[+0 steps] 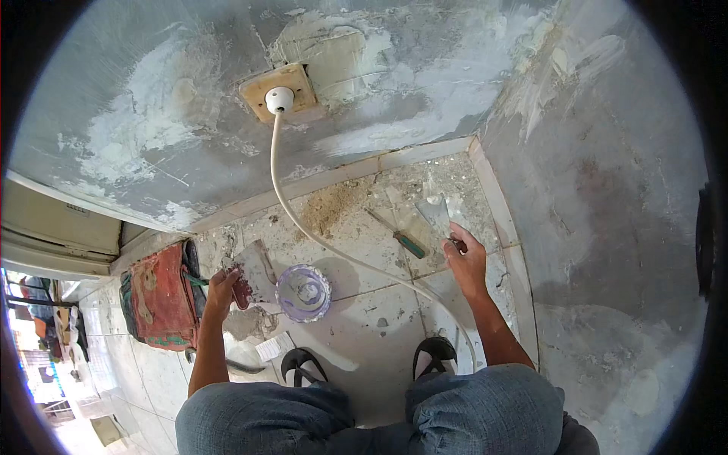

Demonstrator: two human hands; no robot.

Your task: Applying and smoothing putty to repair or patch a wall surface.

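My left hand (220, 290) is closed around a wide scraper (258, 271) with a dark red, worn grip and a smeared flat blade. Just right of that blade, a round clear-purple plastic tub (303, 293) with whitish paste in it stands on the tiles. My right hand (466, 262) pinches a putty knife (434, 213), its thin blade pointing up and left toward the wall's foot; the fingers hide its handle. A screwdriver (409, 244) with a green handle lies on the floor left of my right hand.
A white cable (307, 233) drops from a yellowed socket plate (302, 82) and curves across between my hands. Sandy debris (331, 206) lies along the wall. At left sits a worn red bag (155, 292). Patchy grey walls (607, 250) meet in the right corner.
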